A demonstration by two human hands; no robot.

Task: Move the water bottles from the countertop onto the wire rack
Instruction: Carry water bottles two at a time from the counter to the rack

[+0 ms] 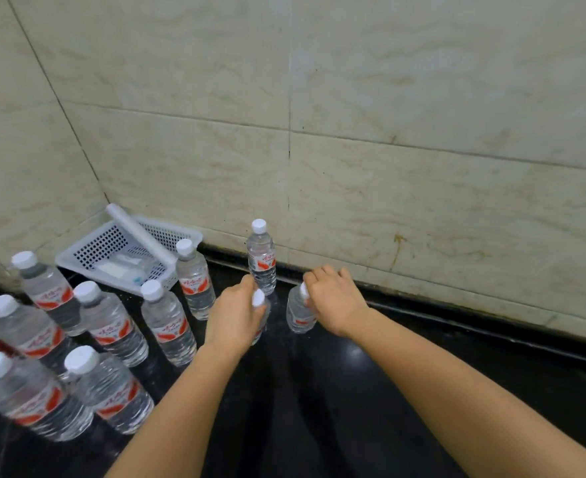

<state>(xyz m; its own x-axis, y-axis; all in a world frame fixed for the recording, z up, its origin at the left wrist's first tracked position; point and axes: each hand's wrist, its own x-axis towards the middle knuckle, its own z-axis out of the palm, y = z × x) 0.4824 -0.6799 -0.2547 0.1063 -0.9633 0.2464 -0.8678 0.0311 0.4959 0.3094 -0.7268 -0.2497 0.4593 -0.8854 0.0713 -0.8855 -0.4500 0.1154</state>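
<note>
Hazard: your left grip [236, 315] and right grip [333, 301] each clasp a clear white-capped plastic water bottle [299, 313] up near its cap, so either could slip.

1. The bottles are all alike: clear plastic, full of water, with white screw caps and a red-and-white label round the middle; they are on the glossy black countertop [371, 391].
2. The first held bottle [263, 322] is upright; the left hand [234, 317] grips it just below the cap, which shows beside the fingers; whether its base touches the countertop cannot be told.
3. The second held bottle [298, 313] is just to its right, upright; the right hand [333, 300] grips its top, half hiding the cap.
4. The back bottle [261, 260] stands free at the rear edge, just behind these two.
5. The cluster of bottles [112, 326] stands to the left, seven in full view, close together; two more are cut off by the left edge.
</note>
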